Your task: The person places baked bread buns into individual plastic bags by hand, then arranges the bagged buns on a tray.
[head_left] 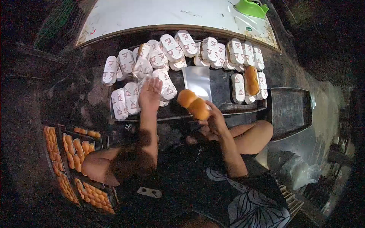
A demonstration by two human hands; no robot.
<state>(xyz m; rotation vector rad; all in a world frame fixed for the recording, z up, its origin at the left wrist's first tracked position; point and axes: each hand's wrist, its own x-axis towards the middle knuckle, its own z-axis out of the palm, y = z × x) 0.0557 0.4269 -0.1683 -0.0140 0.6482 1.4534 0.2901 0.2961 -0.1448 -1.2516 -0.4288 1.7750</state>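
A golden twin-lobed bread roll (194, 105) is in my right hand (214, 118), tilted above the dark tray (222, 91). My left hand (150, 94) rests with fingers stretched out over a heap of rolls on the tray's left side, touching their white paper liners. Beside it lies a paper liner (166, 85) with red print and pleated edges. A flat shiny silver sheet (197, 83) sits in the middle of the tray. Another bare roll (251, 81) lies on top of paper-lined rolls (238, 88) at the right.
More paper-lined rolls (171, 48) are heaped along the tray's far side, before a white board (159, 15) bearing a green plastic item (251, 8). Trays of golden rolls (93, 193) stand at lower left. A dark tray (289, 112) and a clear plastic bag (300, 173) lie right.
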